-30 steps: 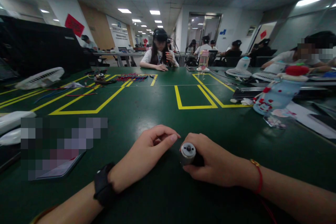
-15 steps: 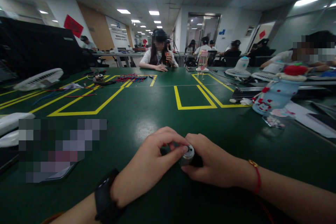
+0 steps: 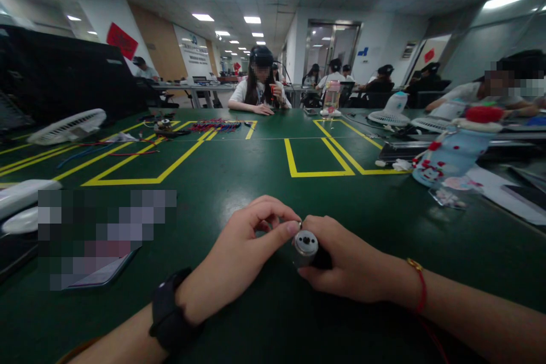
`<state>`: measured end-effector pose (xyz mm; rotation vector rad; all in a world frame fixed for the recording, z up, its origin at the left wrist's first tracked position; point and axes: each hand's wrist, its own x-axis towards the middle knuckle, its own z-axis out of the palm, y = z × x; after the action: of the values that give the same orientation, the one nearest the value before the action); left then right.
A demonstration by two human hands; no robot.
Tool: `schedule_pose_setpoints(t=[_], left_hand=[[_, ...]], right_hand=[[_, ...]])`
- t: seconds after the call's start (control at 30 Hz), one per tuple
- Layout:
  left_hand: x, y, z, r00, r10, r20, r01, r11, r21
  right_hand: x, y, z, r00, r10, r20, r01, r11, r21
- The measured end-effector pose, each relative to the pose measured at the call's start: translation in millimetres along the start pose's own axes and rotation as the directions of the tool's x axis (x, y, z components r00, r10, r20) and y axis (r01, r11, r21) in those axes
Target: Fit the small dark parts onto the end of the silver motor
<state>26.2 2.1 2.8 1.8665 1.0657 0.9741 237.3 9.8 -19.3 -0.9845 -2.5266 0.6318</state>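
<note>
A small silver cylindrical motor (image 3: 306,245) stands tilted in my right hand (image 3: 343,261), whose fingers are wrapped around its far and right sides. Its round end faces up, showing a dark centre and small holes. Just left of that end, my left hand (image 3: 249,244) has its thumb and index finger pinched together. A tiny, dark, shiny bit shows at those fingertips, too small to name. Both hands are above the green table (image 3: 239,318) near its front.
A phone (image 3: 100,270) lies at the left, by white fan parts (image 3: 29,205). Farther back are a bundle of red and blue wires (image 3: 219,127) and yellow tape outlines (image 3: 324,174). A blue bottle (image 3: 447,153) stands right. A person (image 3: 260,85) sits opposite.
My left fingertips have moved off the motor's end face, up and to the left, uncovering its centre and holes. My right hand keeps its hold on the motor.
</note>
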Motion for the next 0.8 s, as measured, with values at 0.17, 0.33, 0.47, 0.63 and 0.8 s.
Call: schedule_pose_setpoints(t=[0.17,0.33,0.47,0.63,0.8], left_hand=[[4.9,-10.3,-20.4,0.999,-0.042,0.012,0.04,0.987,0.156],[4.1,-22.0,-24.2,0.98,-0.02,0.196,-0.026,0.973,0.231],[1.4,-27.6,-18.7,0.948,0.014,0.318,-0.102,0.96,0.26],[2.0,-31.0,-19.1,0.936,0.015,0.353,-0.128,0.945,0.301],[3.3,-31.7,-22.6,0.929,0.0,0.371,-0.117,0.949,0.294]], right_hand=[[-0.3,-2.3,-3.7,1.0,0.001,0.015,-0.001,1.0,0.025],[-1.5,-0.5,-3.8,1.0,-0.008,0.009,0.008,1.0,0.023],[-2.1,1.1,-3.8,1.0,-0.011,0.009,0.011,1.0,0.021],[-1.8,1.3,-3.8,1.0,-0.012,0.008,0.011,1.0,0.028],[-1.3,0.9,-3.9,1.0,-0.018,0.014,0.018,0.999,0.032]])
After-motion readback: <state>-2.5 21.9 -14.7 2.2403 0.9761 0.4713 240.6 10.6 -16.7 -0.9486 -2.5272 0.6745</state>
